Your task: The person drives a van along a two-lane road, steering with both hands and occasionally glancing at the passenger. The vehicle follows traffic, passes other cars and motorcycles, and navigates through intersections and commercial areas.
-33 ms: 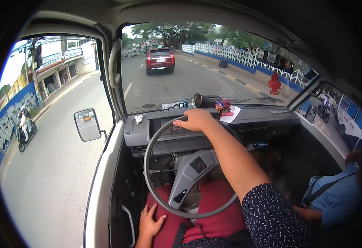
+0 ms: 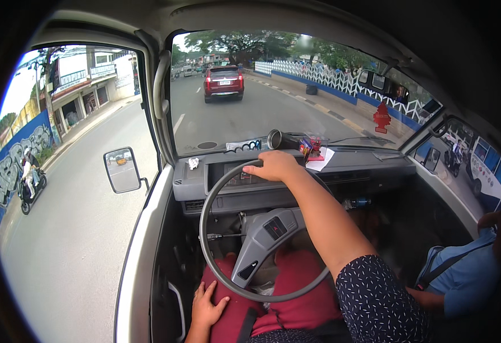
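Note:
My right hand (image 2: 279,166) is closed over the top of the grey steering wheel (image 2: 205,243), with its arm reaching across from the right. Resting on my left thigh in red shorts (image 2: 233,311) is my left hand (image 2: 206,306); its fingers are spread and it holds nothing, just below the wheel rim. Behind the wheel sits the instrument panel (image 2: 236,175), partly covered by the rim and my right hand. A control stalk (image 2: 223,235) sticks out left of the steering column.
Ahead on the road is a red SUV (image 2: 224,84). A motorcycle with riders (image 2: 32,184) shows through the left window, beyond the side mirror (image 2: 122,170). A passenger in a blue shirt (image 2: 467,268) sits at right. Crumpled paper (image 2: 193,164) and a round gauge (image 2: 274,139) rest on the dashboard.
Outside the left window, the motorcycle has shifted slightly left and down. The view has tilted a little, moving the SUV slightly right. Both hands keep their places.

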The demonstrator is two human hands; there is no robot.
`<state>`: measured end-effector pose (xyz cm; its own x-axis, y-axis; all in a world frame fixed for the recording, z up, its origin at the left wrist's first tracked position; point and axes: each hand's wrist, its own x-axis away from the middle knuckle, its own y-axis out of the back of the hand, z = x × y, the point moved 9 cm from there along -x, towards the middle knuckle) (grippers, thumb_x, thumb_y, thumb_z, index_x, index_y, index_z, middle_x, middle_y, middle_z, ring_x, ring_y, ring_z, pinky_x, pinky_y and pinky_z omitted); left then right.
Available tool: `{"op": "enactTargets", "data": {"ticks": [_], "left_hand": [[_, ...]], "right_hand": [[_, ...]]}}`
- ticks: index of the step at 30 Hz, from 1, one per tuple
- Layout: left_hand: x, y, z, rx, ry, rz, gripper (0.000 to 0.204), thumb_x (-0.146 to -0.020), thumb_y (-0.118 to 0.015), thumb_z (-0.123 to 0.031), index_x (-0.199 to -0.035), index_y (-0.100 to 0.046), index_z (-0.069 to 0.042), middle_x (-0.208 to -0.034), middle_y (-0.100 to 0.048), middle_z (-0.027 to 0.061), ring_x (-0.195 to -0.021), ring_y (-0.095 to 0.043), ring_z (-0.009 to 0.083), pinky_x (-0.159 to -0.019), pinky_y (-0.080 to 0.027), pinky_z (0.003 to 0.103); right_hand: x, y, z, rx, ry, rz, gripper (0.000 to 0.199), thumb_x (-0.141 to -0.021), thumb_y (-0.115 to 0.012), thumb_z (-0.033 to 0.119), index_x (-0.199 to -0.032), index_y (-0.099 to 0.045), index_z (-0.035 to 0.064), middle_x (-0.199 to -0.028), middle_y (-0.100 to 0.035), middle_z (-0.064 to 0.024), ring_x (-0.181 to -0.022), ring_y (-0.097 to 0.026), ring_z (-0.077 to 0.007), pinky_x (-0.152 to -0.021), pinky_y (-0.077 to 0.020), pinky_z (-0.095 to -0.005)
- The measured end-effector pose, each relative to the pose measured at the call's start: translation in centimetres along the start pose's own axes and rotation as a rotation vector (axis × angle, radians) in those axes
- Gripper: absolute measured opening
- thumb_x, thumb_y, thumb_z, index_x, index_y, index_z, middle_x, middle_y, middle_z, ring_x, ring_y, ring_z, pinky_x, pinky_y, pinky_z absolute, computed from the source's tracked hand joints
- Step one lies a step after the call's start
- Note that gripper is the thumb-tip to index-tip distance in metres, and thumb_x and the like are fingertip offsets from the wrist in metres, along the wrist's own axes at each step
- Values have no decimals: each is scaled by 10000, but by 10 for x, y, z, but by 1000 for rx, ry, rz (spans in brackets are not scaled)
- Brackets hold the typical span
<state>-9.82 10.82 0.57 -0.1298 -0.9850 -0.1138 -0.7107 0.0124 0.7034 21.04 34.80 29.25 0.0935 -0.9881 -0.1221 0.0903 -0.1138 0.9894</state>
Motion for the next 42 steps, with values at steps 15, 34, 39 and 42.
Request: {"op": "enactTargets", "data": {"ticks": [15,34,39,42], "left_hand": [[1,-1,0,-21,46,4,760,-794,-818,-518,-1442,-615,-176,-1538,-471,287,-1420,-466,448,-1163,-410,485],[-4,-3,2,-3,78,27,762,-791,-816,-555,-1421,-635,-167,-1532,-476,306,-1418,-472,453,-1157,-417,481],[-5,0,5,-27,93,11,758,-800,-810,-539,-1431,-628,-160,-1527,-477,311,-1417,-469,455,-1160,-415,486],[-3,3,8,-15,101,-5,768,-809,-799,-553,-1444,-619,-161,-1512,-485,324,-1408,-475,459,-1165,-409,487]], "right_hand": [[4,-6,37,24,1,-93,1056,-688,-588,960,-1249,-709,74,-1271,-683,-193,-1269,-591,-386,-1084,-408,-497],[27,2,47,-53,84,-378,858,-764,-637,864,-1122,-693,87,-1128,-628,-107,-1173,-508,-300,-1109,-299,-462],[23,-3,44,-68,67,-375,853,-735,-680,849,-1137,-679,96,-1168,-612,-120,-1221,-499,-313,-1119,-292,-456],[24,-4,41,-49,50,-401,870,-738,-673,853,-1146,-670,84,-1168,-608,-122,-1217,-498,-322,-1123,-301,-478]]}}
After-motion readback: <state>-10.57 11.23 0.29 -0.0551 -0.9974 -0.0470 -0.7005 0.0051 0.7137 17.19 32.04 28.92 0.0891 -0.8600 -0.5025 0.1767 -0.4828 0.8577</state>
